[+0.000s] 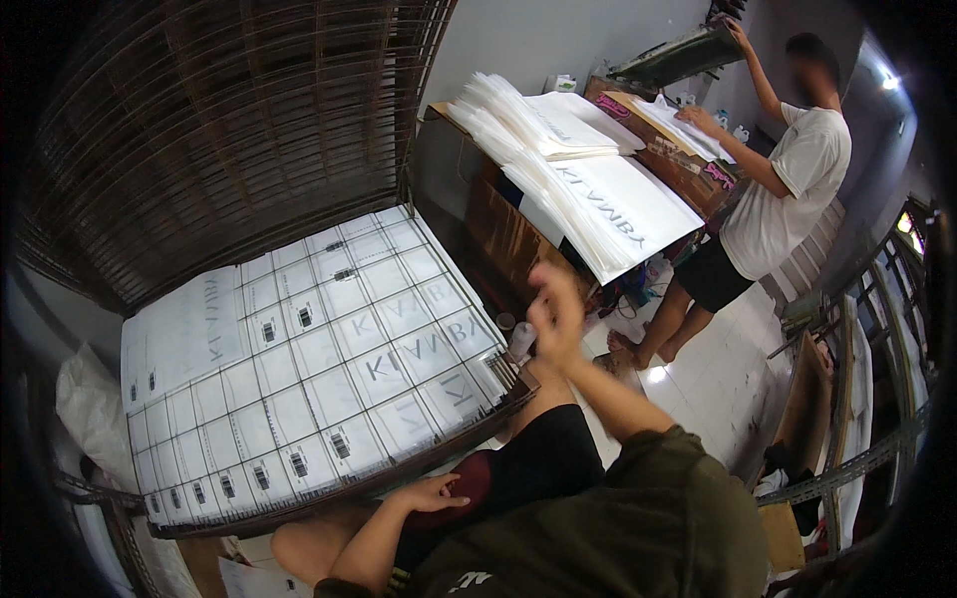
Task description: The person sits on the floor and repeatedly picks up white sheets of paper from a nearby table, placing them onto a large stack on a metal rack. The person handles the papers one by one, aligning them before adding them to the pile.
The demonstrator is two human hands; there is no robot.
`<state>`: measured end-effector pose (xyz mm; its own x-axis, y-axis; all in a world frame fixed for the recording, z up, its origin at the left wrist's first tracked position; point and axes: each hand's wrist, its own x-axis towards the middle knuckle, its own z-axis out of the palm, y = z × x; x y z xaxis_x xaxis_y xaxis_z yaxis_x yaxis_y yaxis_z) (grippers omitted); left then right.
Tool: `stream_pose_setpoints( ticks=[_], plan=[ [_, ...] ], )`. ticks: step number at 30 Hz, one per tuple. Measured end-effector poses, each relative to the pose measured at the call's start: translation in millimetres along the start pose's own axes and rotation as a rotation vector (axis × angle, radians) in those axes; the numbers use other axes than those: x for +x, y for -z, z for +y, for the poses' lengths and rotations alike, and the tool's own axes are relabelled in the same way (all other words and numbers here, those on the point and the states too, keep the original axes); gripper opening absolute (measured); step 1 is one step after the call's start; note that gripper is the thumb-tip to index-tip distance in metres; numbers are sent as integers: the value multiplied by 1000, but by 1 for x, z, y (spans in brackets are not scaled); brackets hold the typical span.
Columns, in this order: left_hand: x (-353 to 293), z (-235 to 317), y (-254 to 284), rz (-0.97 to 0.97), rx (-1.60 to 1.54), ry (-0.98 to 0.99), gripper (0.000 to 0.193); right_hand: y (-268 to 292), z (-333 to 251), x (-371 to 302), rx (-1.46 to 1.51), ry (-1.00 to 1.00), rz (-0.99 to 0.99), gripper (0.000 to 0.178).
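Note:
My left hand (pixel 439 493) rests on my lap, fingers loosely stretched over the dark shorts beside a dark red patch, holding nothing I can see. Raised in front of me, my right hand (pixel 558 311) is bent upward at the wrist and blurred, so its fingers cannot be read clearly. It is between the wire rack and the paper table. To my left, the wire rack (pixel 269 444) carries white printed sheets (pixel 189 344) under its grid. A stack of white printed sheets (pixel 638 199) lies on the table ahead.
A large stack of raised wire racks (pixel 229 130) stands behind the lower one. At the back right, a person (pixel 788 189) in a white shirt lifts a dark framed screen (pixel 678 58). A white sack (pixel 95 404) sits at far left; metal shelving (pixel 867 468) lines the right.

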<state>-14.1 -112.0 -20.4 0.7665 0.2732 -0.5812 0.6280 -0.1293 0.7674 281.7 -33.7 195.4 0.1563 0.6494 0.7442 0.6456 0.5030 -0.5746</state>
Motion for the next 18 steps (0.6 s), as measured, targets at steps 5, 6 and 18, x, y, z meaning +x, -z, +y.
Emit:
stream_pose_setpoints(
  ticks=[5, 6, 18],
  plan=[
    [0, -2, 1, 10, -22, 4, 100, 47, 56, 144, 433, -253, 499, 54],
    [0, 2, 3, 1, -22, 18, 100, 61, 71, 168, 471, -346, 607, 65],
    [0, 5, 13, -10, -18, 46, 96, 63, 192, 256, 844, -913, 950, 80]
  ],
)
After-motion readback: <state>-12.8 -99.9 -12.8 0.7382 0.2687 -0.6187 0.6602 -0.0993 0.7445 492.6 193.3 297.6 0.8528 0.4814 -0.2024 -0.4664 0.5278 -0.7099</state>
